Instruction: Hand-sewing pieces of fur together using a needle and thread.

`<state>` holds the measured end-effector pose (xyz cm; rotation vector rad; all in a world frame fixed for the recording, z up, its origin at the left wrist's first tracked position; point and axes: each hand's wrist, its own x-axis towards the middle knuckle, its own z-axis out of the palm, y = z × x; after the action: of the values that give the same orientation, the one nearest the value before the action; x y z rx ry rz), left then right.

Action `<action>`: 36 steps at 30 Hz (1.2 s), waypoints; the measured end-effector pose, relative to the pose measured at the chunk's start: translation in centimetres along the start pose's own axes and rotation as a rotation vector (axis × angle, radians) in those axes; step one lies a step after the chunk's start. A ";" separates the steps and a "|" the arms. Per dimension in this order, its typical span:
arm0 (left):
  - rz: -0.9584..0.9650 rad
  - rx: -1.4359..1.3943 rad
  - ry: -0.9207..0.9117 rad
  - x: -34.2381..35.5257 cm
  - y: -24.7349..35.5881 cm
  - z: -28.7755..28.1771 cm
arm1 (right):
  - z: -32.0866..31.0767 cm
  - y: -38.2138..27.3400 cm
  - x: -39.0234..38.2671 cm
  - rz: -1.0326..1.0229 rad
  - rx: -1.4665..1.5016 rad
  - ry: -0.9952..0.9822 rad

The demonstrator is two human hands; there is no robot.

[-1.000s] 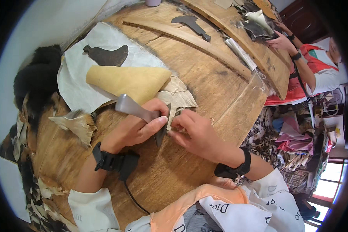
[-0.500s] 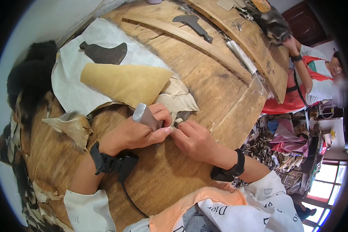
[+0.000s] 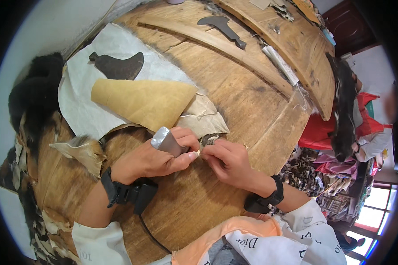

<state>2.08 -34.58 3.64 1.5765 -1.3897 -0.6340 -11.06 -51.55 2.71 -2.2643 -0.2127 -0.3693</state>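
My left hand [image 3: 157, 160] is closed around a metal tool with a flat, flared silver-grey end [image 3: 166, 139] sticking up beside the thumb; its working end is hidden. Close by, my right hand [image 3: 227, 162] pinches the edge of a small fur piece [image 3: 210, 138], grey and hairy on the visible side. The two hands nearly meet at the fingertips. Beyond them lies a pale hide piece [image 3: 204, 118], partly under a tan sheet cut in a tapered shape [image 3: 141, 100]. Whether the fur piece joins that hide, I cannot tell.
A dark curved blade [image 3: 119, 66] rests on a white sheet [image 3: 82, 99]. Another dark tool [image 3: 223, 28] and wooden strips [image 3: 216, 46] lie across the wooden table [image 3: 185, 212]. A hide scrap [image 3: 82, 154] and black fur [image 3: 35, 88] are left. At right, a person holds a dark pelt [image 3: 344, 110].
My right hand has shifted slightly right, its fingers turning over the fur edge. The left hand stays nearly in place. The person at right has swung the dark pelt off the far table, and it now hangs.
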 end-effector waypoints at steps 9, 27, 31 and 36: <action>-0.109 0.024 -0.085 0.8 0.4 -0.7 | -0.6 0.1 -0.2 -0.013 0.071 0.079; -0.336 -0.209 -0.009 0.9 1.8 -0.8 | -7.8 4.6 -6.1 -0.017 -0.742 -0.038; -0.492 -0.164 0.136 -1.3 6.1 -1.3 | -18.0 7.0 -10.8 0.508 -1.412 0.225; -0.328 0.202 0.260 -3.2 6.7 1.8 | -14.4 2.4 -3.3 0.138 -0.546 0.036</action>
<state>-3.46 -31.74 8.12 1.9947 -1.0362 -0.4669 -16.32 -64.12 8.93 -2.7858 0.0764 -0.4329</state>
